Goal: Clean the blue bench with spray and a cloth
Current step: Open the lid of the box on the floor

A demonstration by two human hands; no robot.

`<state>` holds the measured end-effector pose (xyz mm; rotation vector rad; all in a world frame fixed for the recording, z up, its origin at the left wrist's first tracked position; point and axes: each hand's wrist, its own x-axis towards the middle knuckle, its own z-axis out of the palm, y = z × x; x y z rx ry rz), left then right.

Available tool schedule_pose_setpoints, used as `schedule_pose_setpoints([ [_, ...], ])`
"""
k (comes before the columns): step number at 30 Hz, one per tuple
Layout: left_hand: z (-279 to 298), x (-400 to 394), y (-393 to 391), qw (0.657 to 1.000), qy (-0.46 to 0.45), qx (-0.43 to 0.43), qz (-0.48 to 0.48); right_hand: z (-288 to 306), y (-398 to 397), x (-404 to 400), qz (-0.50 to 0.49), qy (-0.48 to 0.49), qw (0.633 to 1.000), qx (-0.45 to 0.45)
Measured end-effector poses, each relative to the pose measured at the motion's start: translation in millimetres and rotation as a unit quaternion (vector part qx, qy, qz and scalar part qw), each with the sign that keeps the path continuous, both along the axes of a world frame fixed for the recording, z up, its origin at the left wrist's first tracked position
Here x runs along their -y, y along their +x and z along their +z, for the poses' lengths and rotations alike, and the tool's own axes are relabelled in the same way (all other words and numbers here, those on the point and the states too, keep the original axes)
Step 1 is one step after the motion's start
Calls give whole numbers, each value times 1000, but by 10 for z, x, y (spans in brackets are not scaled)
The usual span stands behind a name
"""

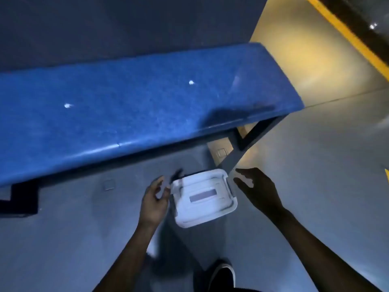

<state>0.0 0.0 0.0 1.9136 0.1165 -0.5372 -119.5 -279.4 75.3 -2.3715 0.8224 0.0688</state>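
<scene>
On the floor nearest the person: a dark shoe (223, 275), then both bare forearms reaching down and forward. Left hand (154, 200) sits just beside the left edge of a white lidded box (204, 198), fingers loosely curled, fingertips at or near the lid edge; blur hides whether they touch. Right hand (257, 189) is off the box's right side, fingers spread open, gripping nothing. Box lid looks shut, with a latch tab on the right.

Beyond the box: blue bench (147, 106) runs across the view on a dark frame, top bare except two small white specks (67, 105). Yellowish floor and a yellow stripe (349, 34) lie further back.

No spray bottle or cloth visible; my guess is they're in the box.

Risks:
- one-sided pull on the lid tips or skids the box on smooth floor
- latch snaps free, contents spill
- low light, easy to fumble the tab
</scene>
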Motion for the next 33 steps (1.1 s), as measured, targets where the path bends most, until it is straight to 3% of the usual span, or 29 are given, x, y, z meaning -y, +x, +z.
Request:
schedule_pose_setpoints([
  [5, -1291, 83, -188, 992, 1, -121, 45, -1430, -30, 241, -34, 46, 996, -67],
  [10, -1905, 45, -404, 996, 84, -20, 17, -2417, -177, 393, -83, 73, 992, -60],
  [14, -2128, 26, -522, 998, 32, 27, 44, -2707, -266, 429, -99, 72, 992, 22],
  [17, -2226, -5, -545, 998, -13, 26, 47, -2790, -257, 531, -106, 100, 989, 20],
  [21, -2345, -163, -430, 1000, -14, -20, 19, -2830, -265, 670, -190, 316, 928, 49],
  [23, -2252, -141, -373, 998, 26, 39, 40, -2873, -295, 714, -199, 363, 908, 55],
  [25, -2034, 36, -301, 972, 101, 210, -16, -2931, -333, 747, -204, 392, 894, 69],
  [27, -1918, 353, -238, 910, 146, 347, -173, -2981, -362, 777, -203, 409, 886, 78],
  [30, -1999, 755, -200, 822, 198, 411, -341, -3032, -382, 816, -197, 423, 880, 88],
  [33, -2098, 894, -232, 793, 205, 427, -383, -3053, -389, 847, -178, 412, 888, 96],
])
